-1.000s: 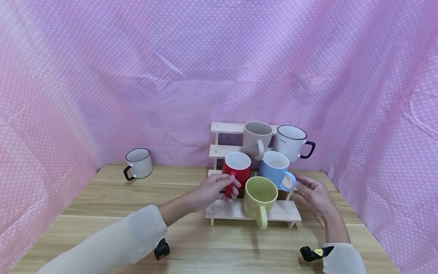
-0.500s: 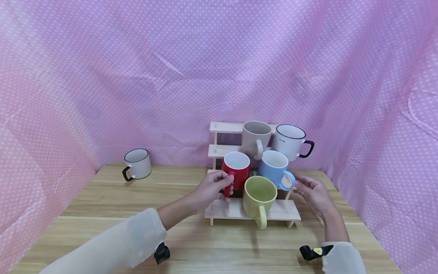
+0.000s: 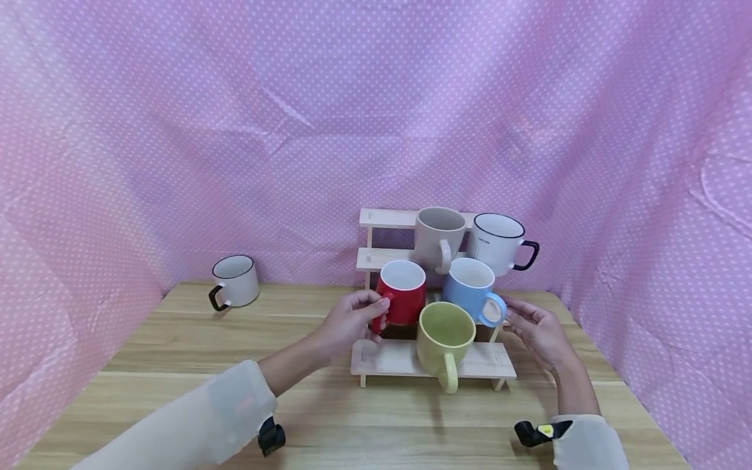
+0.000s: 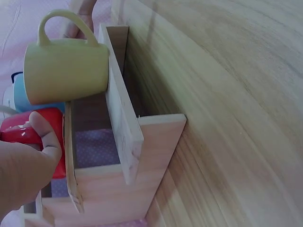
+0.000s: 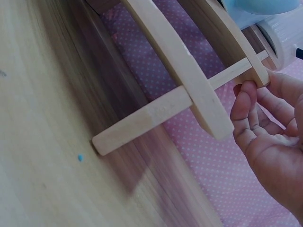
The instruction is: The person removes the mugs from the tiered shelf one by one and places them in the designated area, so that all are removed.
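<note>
A red mug (image 3: 402, 297) with a white inside sits on the second step of a wooden tiered rack (image 3: 382, 356). My left hand (image 3: 346, 325) pinches its handle, thumb in front. My right hand (image 3: 543, 336) grips the right end of that step; in the right wrist view, fingers (image 5: 244, 106) are under the board and the thumb lies at its top. Beside the red mug stands a light blue mug (image 3: 467, 290), its handle near my right hand. A yellow-green mug (image 3: 443, 339) stands on the lowest step, handle forward.
On higher steps stand a grey mug (image 3: 437, 235) and a white mug (image 3: 496, 241) with a black handle. Another white mug (image 3: 236, 282) with a black rim stands at the table's back left. Pink dotted cloth (image 3: 329, 130) hangs behind the wooden table (image 3: 329, 424).
My left hand has shifted the red mug left along its step, widening the gap to the light blue mug. My right hand keeps its place on the rack.
</note>
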### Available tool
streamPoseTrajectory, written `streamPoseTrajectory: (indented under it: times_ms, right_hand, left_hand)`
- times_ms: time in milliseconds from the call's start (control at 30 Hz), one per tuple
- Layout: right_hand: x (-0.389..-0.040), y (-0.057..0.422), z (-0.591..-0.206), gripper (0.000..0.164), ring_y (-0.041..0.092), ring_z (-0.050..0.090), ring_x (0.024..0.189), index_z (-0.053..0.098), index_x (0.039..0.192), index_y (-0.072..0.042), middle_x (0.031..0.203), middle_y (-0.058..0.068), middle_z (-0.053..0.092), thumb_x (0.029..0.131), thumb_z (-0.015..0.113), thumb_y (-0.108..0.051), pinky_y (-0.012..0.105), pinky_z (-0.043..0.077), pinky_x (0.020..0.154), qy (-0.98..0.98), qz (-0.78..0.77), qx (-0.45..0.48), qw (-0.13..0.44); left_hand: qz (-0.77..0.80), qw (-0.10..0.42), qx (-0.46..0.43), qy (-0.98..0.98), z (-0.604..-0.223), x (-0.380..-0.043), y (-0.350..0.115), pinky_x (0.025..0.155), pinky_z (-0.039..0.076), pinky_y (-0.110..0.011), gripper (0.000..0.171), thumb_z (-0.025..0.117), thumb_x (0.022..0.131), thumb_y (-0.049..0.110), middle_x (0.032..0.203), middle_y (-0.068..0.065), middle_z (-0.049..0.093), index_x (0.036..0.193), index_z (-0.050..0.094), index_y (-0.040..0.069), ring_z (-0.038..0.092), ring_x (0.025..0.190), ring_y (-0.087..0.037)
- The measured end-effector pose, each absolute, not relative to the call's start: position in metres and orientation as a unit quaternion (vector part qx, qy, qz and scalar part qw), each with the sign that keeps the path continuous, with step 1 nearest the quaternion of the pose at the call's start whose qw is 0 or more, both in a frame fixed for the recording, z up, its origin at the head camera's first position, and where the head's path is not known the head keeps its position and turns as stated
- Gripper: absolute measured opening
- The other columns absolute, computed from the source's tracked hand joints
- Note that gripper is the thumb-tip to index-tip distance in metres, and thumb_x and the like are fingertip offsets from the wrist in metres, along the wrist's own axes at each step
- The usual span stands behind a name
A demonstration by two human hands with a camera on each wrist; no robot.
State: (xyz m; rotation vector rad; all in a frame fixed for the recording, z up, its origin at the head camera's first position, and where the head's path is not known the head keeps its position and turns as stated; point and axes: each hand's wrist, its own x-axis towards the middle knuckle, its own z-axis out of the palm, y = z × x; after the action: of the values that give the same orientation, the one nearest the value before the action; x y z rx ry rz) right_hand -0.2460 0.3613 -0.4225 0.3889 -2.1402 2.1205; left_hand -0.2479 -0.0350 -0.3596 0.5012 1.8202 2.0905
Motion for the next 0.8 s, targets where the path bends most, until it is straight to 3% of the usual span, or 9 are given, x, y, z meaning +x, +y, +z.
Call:
streamPoseTrajectory:
  times_ms: [567, 800]
  right_hand:
    - [-0.247, 0.362, -0.423, 0.028, 0.008, 0.068, 0.106, 0.067, 0.129, -0.016, 0.121, -0.007, 0.071, 0.104, 0.058, -0.005, 0.025, 0.058, 0.086, -0.698, 0.701, 0.136, 0.052]
    - [-0.245, 0.361, -0.422, 0.028, 0.007, 0.068, 0.105, 0.067, 0.129, -0.016, 0.12, -0.007, 0.071, 0.104, 0.058, -0.005, 0.023, 0.058, 0.084, -0.698, 0.701, 0.138, 0.052]
  left_hand:
    - [0.742, 0.16, 0.195, 0.621, -0.362, -0.249, -0.06, 0.064, 0.056, -0.03, 0.009, 0.063, 0.102, 0.014, 0.084, -0.008, 0.057, 0.097, 0.06, 0.007, 0.058, 0.081, -0.022]
    - [0.732, 0.151, 0.183, 0.638, -0.36, -0.25, -0.082, 0.066, 0.057, -0.031, 0.014, 0.063, 0.102, 0.015, 0.086, -0.009, 0.057, 0.1, 0.06, 0.002, 0.058, 0.082, -0.022]
